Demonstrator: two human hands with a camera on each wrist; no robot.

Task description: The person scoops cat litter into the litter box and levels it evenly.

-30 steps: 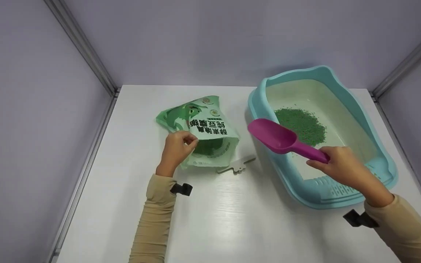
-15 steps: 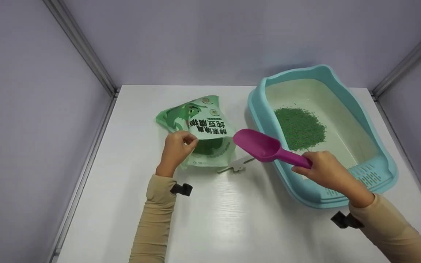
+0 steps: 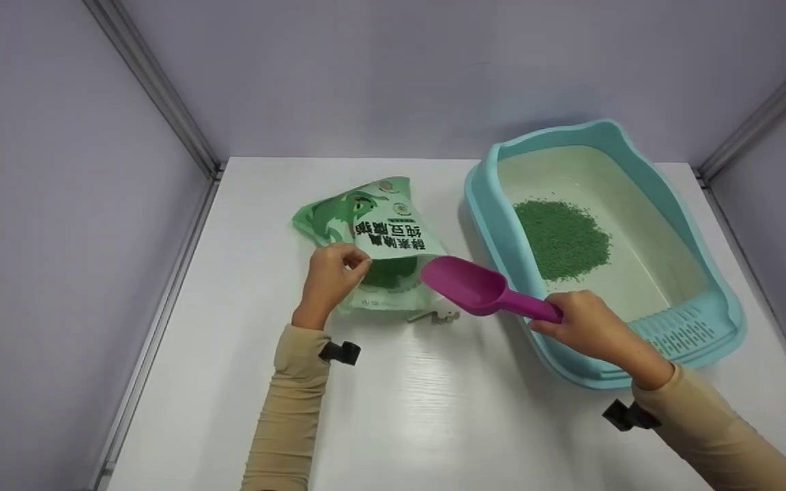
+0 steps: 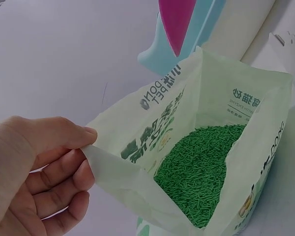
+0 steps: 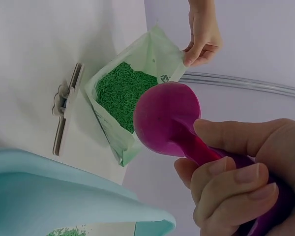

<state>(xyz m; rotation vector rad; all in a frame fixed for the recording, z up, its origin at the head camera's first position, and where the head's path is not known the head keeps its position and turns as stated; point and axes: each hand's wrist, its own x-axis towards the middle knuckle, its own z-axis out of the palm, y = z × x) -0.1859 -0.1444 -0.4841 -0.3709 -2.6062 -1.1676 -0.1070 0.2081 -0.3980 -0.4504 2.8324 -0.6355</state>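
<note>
My left hand (image 3: 333,278) pinches the rim of a light green bag of cat litter (image 4: 255,88) between thumb and fingers, holding its mouth open. Green litter pellets (image 4: 201,167) show inside the bag. My right hand (image 3: 587,324) grips the handle of a magenta scoop (image 3: 468,283). The scoop's bowl shows no pellets, and its tip overlaps the bag's right edge in the head view. Under the right forearm stands a blue litter box (image 3: 512,235), with a heap of green pellets (image 3: 563,239) on its pale floor.
A pale bag clip (image 5: 65,105) lies on the white table (image 3: 393,416) beside the bag's mouth, partly hidden by the scoop in the head view. Grey-lilac panels (image 3: 352,75) with metal rails rise along the back and both sides.
My right hand has carried the scoop left and toward me, from over the litter box to the bag's edge. The left hand and the bag have stayed put.
</note>
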